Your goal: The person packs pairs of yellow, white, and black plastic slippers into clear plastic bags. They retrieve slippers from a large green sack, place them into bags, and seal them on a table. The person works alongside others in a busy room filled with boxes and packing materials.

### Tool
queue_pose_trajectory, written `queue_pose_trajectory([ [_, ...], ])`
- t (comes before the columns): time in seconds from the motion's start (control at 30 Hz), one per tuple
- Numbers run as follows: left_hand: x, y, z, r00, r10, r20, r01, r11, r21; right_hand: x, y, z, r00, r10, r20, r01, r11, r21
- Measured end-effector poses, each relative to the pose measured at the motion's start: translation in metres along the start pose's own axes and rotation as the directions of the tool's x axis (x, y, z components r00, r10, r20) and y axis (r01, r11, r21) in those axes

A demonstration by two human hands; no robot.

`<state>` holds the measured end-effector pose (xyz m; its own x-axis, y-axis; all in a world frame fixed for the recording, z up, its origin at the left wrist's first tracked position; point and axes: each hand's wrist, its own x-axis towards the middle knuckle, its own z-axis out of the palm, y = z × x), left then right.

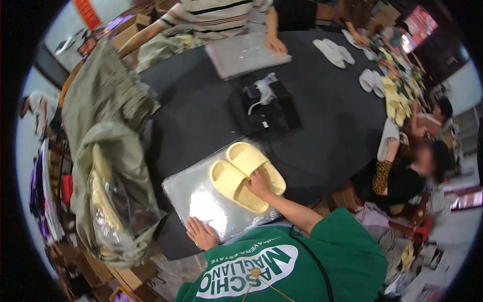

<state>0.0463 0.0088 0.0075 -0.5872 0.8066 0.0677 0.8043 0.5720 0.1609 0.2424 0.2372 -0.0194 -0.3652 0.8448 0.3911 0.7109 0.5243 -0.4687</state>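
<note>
A pair of pale yellow slide slippers point(240, 171) lies side by side on a stack of clear plastic bags point(193, 189) at the table's near edge. My right hand point(258, 183) reaches over the pair from the right and grips it where the two slippers meet; some fingertips are hidden between them. Flat on the near left corner of the bags rests my left hand point(202, 233), its fingers spread and nothing in it.
Beyond the slippers stands a black device point(271, 103) with a white cable on the dark table point(201, 116). A large olive sack point(113, 100) with bagged yellow slippers bulges at left. Across, a person's hand point(275, 45) presses another bag stack point(236, 58). White slippers point(334, 53) lie far right.
</note>
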Motion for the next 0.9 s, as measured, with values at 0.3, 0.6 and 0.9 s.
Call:
queue_pose_trajectory([
  [0.3, -0.004, -0.002, 0.009, 1.000, -0.006, -0.011, 0.006, 1.000, 0.028, -0.004, 0.000, 0.000, 0.971, 0.151, 0.187, -0.168, 0.982, 0.080],
  [0.6, 0.004, -0.006, 0.005, 0.996, -0.037, 0.076, 0.036, 0.999, 0.017, -0.004, 0.003, -0.005, 0.961, 0.153, 0.230, -0.180, 0.979, 0.098],
  [0.9, 0.006, -0.008, 0.004, 0.993, -0.053, 0.108, 0.057, 0.998, -0.029, 0.001, 0.005, -0.006, 0.980, 0.065, 0.187, -0.073, 0.997, 0.038],
])
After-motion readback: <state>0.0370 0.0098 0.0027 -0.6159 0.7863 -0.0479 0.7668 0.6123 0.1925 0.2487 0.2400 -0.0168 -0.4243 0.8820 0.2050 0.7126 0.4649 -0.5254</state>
